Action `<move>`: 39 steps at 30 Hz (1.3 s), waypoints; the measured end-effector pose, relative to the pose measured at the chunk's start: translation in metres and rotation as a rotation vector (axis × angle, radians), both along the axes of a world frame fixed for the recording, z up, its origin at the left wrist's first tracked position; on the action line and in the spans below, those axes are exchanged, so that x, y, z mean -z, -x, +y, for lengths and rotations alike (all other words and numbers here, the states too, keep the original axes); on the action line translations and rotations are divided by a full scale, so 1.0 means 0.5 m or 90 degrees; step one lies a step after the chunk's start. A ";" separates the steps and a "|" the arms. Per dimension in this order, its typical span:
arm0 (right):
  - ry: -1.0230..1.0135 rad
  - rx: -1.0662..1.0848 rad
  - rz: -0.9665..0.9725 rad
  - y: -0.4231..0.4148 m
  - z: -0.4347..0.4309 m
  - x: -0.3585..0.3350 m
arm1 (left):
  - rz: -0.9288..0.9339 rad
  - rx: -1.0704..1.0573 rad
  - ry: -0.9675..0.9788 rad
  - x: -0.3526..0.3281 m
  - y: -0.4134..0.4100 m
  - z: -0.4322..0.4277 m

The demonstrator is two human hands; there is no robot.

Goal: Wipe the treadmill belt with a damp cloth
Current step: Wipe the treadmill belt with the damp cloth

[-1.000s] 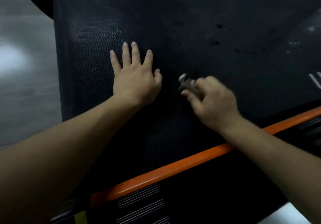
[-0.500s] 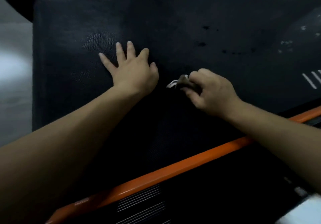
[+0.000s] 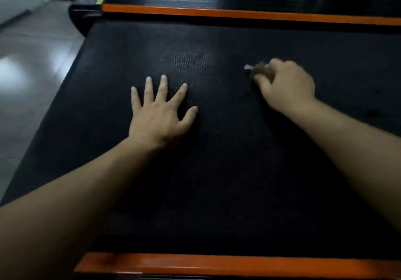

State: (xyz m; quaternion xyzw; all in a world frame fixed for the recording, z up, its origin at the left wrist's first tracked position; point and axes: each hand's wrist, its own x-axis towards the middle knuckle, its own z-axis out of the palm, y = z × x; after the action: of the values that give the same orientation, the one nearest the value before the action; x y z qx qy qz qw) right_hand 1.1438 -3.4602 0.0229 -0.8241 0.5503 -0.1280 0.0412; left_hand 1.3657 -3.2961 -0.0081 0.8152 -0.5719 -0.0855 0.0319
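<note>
Your left hand lay flat on the black treadmill belt, fingers spread and holding nothing. Your right hand was curled round a small crumpled cloth, pressing it onto the belt, nearer the far orange side rail.

Black textured treadmill belt sits on a grey tiled floor, with the far orange rail and near orange rail along its sides. Left grip lies flat mid-belt, fingers spread. Right grip, closer to the far rail, bunches a small brownish cloth against the belt.
</note>
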 end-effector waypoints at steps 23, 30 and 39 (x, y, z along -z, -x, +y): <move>-0.008 0.081 -0.101 -0.110 -0.238 -0.009 | -0.021 -0.057 0.028 0.019 0.084 -0.073; 0.016 -0.101 -0.089 -0.182 -0.211 0.033 | -0.011 -0.052 0.035 0.020 0.085 -0.073; 0.036 -0.002 -0.073 -0.180 -0.235 0.033 | -0.010 -0.057 0.013 0.015 0.089 -0.075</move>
State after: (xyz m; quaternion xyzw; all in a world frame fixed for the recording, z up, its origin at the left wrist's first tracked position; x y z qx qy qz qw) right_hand 1.2338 -3.5779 0.0066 -0.8170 0.5420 -0.1905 0.0492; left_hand 1.3211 -3.3338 -0.0156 0.8401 -0.5363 -0.0713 0.0395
